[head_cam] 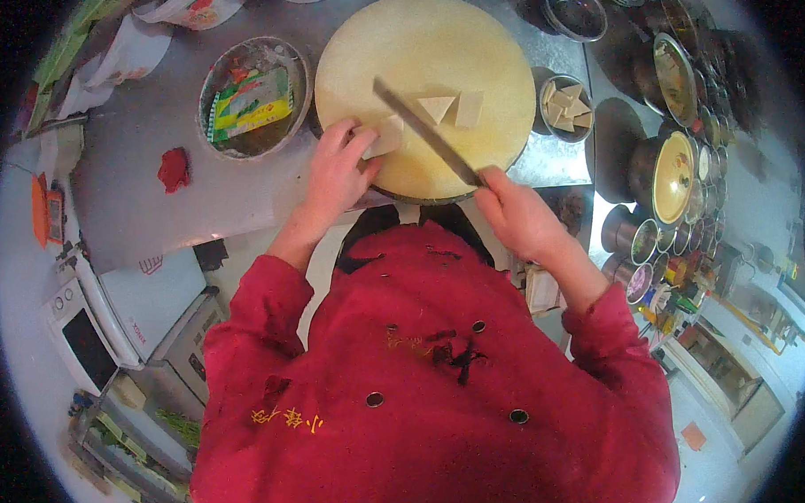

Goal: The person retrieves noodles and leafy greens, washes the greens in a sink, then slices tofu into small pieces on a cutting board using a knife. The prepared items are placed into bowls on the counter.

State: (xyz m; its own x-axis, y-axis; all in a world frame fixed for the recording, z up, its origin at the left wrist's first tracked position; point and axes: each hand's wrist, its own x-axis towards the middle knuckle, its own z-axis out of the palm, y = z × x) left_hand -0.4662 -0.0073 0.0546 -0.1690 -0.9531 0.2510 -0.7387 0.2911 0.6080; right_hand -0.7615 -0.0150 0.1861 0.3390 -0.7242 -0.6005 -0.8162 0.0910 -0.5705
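Note:
My right hand (pixel 517 214) grips the handle of a kitchen knife (pixel 428 134), probably a cleaver seen along its spine. The blade slants across a round, yellowish chopping board (pixel 402 45). Left of the blade, my left hand (pixel 343 164) has its fingers on a pale block (pixel 390 135) that looks like tofu, and they hide part of it. Right of the blade lie a triangular pale piece (pixel 437 108) and a rectangular one (pixel 469 109). Several cut pale pieces (pixel 563 105) fill a small metal bowl (pixel 545 123) beside the board.
On the metal worktop (pixel 261 190), a round bowl (pixel 302 69) holds a green-and-yellow packet (pixel 254 105), with a red lump (pixel 174 169) lying left of it. A yellow lidded pot (pixel 672 175) and several containers crowd the right side. White bowls (pixel 133 51) stand at the far left.

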